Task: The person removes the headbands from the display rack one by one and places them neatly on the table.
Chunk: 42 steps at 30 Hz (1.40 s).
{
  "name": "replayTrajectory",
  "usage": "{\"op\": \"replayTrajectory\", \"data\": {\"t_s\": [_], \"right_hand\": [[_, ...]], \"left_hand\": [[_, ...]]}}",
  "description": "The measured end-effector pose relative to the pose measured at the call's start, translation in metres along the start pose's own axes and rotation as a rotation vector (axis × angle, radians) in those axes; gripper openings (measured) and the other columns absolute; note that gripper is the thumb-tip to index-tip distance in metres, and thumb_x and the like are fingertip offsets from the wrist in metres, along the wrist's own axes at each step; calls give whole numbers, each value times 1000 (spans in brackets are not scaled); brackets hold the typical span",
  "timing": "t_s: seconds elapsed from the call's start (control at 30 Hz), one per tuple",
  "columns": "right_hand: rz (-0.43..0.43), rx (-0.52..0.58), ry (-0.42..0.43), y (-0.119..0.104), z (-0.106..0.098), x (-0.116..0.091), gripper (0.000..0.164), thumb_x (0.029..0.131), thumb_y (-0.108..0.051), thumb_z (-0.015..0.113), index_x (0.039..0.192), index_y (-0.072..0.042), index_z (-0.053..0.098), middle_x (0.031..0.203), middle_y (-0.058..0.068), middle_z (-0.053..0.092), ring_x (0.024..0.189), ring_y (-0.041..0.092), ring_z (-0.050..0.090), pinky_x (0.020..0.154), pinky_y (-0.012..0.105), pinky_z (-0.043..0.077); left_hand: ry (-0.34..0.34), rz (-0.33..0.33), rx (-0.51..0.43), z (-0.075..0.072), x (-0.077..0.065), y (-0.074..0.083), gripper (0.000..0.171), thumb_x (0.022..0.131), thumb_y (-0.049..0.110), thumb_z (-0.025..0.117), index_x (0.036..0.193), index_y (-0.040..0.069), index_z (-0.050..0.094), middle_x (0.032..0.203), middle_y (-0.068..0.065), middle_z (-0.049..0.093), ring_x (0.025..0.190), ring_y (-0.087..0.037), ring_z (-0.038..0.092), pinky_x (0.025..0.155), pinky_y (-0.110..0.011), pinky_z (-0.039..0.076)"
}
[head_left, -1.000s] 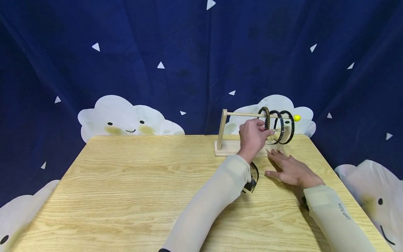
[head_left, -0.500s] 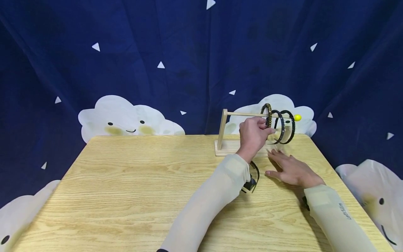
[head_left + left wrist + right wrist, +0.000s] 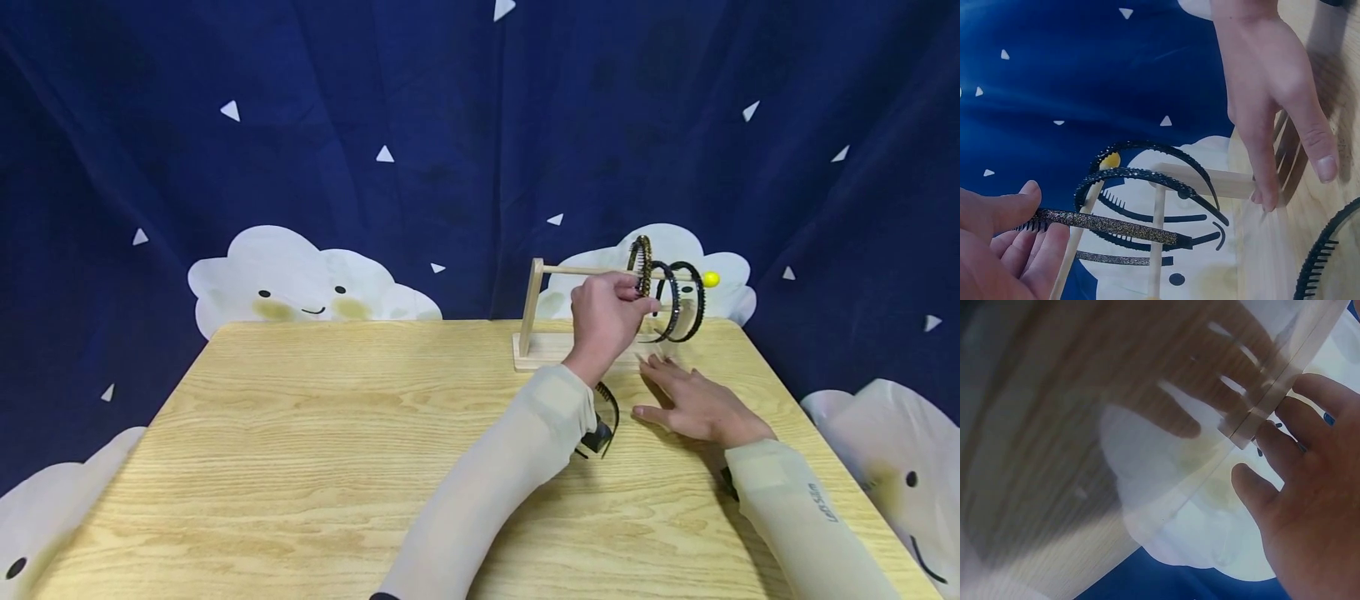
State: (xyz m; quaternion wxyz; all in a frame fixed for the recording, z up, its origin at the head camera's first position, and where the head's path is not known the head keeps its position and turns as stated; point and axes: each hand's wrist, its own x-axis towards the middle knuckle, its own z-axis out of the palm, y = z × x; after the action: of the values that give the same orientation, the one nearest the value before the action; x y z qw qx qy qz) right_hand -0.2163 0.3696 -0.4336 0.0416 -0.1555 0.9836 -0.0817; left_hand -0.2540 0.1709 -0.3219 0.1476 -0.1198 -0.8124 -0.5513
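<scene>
My left hand (image 3: 606,321) pinches a gold-and-black glitter headband (image 3: 1110,225) with teeth between thumb and fingers. Its arch stands above the top rod (image 3: 577,271) of a wooden stand (image 3: 529,308), with the rod passing through it. Two black headbands hang to its right, a studded one (image 3: 673,300) and another (image 3: 701,304) nearer the yellow ball (image 3: 711,279) at the rod's end. My right hand (image 3: 697,404) rests with its fingers extended, the fingertips at the front of the stand's base (image 3: 543,354).
Another black toothed headband (image 3: 615,410) with a dark block-like part lies on the wooden table (image 3: 300,450), partly hidden by my left sleeve (image 3: 517,458). Behind the table hangs a dark blue curtain (image 3: 337,167) with clouds and triangles.
My left hand has lifted the glitter headband a little and shifted it slightly right along the rod, toward the two black headbands. The right hand stays at the base.
</scene>
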Motion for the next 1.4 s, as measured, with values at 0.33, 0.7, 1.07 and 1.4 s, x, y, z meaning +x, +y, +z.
{"op": "replayTrajectory", "data": {"t_s": [0.33,0.7,1.07,1.4], "right_hand": [[-11,4,5,0,0,1,92,93,-68,54,154,-2,37,159,25,29,145,47,23,110,70,25],[-11,-6,3,1,2,1,92,93,-69,53,154,-3,37,159,25,29,145,46,24,110,69,25],[-11,-8,8,0,1,0,93,93,-70,52,154,-2,38,159,25,28,145,47,25,110,69,26],[-13,-5,10,-1,1,0,92,93,-69,53,154,-3,37,159,25,28,144,47,25,109,69,26]], "left_hand": [[8,22,-15,-6,1,9,32,77,24,90,106,15,79,83,10,74,67,9,63,70,-9,49],[33,74,-82,-12,3,14,31,78,20,90,106,12,79,85,6,75,69,8,65,68,-8,49],[36,126,-176,-24,4,13,33,78,18,89,107,8,78,86,3,76,68,9,63,77,-9,47],[33,124,-307,-38,3,16,35,78,15,89,110,7,77,89,0,76,72,7,64,67,-12,53]]}}
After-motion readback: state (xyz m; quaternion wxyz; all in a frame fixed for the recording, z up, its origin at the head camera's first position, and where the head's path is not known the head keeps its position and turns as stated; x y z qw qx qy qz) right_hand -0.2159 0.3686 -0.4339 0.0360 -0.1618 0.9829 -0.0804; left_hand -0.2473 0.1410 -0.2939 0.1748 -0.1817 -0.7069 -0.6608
